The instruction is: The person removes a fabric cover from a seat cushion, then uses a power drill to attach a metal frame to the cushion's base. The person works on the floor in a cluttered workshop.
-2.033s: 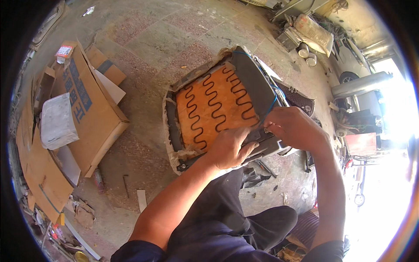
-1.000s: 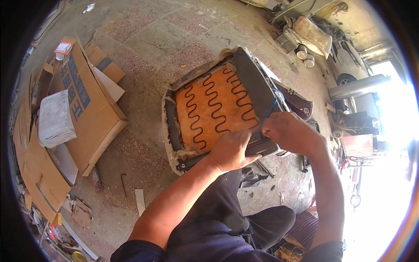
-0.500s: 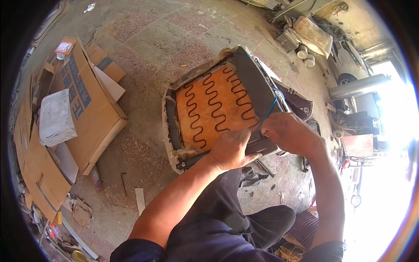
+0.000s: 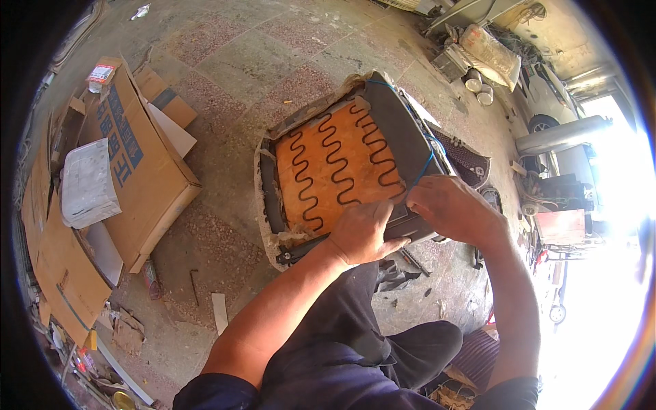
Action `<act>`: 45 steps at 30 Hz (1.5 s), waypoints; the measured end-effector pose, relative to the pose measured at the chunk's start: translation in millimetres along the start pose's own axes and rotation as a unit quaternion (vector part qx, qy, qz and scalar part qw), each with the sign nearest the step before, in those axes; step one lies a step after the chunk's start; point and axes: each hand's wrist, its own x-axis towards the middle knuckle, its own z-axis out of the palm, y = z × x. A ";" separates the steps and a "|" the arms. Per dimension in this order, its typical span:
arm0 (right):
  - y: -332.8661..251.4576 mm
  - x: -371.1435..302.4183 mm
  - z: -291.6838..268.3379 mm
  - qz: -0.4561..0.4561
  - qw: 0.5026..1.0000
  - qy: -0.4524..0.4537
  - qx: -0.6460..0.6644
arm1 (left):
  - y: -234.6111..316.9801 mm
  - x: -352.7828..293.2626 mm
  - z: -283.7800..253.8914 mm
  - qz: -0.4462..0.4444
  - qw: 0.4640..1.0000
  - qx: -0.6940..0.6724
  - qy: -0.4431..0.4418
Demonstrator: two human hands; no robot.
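In front of me on the floor lies an upturned seat cushion (image 4: 273,208) with a dark frame. Black zigzag springs (image 4: 338,164) cross its orange padding (image 4: 311,191). My left hand (image 4: 365,236) grips the cushion's near edge, fingers over the top and thumb pointing right. A blue cord (image 4: 432,140) runs along the right side of the cushion and down to my right hand (image 4: 444,205). That hand is closed at the near right corner with its fingers curled in; the cord's end is hidden there. A dark panel (image 4: 403,130) covers the cushion's right part.
Flattened cardboard boxes (image 4: 147,184) and a scuffed white container (image 4: 89,184) lie at the left. A hex key (image 4: 195,287) is on the tiled floor (image 4: 239,65). Dark patterned fabric (image 4: 461,154) lies beyond the cushion. Metal parts and a filled sack (image 4: 488,55) stand far right.
My right hand has shifted very slightly at the corner, and the blue cord beside it has moved a little. My left hand keeps its place on the edge.
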 end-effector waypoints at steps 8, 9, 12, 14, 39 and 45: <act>-13.8 3.1 -3.0 0.026 0.999 -0.007 -0.037 | -1.1 -1.1 -0.2 0.002 1.000 0.005 0.001; -15.6 3.8 -3.8 0.029 0.999 -0.008 -0.042 | -1.2 -1.2 -0.3 0.000 1.000 0.004 0.001; -18.0 3.4 -0.2 0.025 0.997 -0.002 -0.069 | 1.7 0.9 -1.8 -0.001 1.000 -0.006 0.009; -21.6 3.6 -0.5 0.028 0.996 0.004 -0.082 | 2.0 0.8 -2.3 -0.002 1.000 -0.005 0.010; -20.6 5.7 -1.7 0.059 0.998 -0.004 -0.030 | 3.2 2.1 -6.0 0.008 1.000 0.022 0.004; -14.0 5.2 -0.2 0.076 0.997 -0.003 0.005 | 3.7 1.8 -5.1 0.004 1.000 0.017 0.005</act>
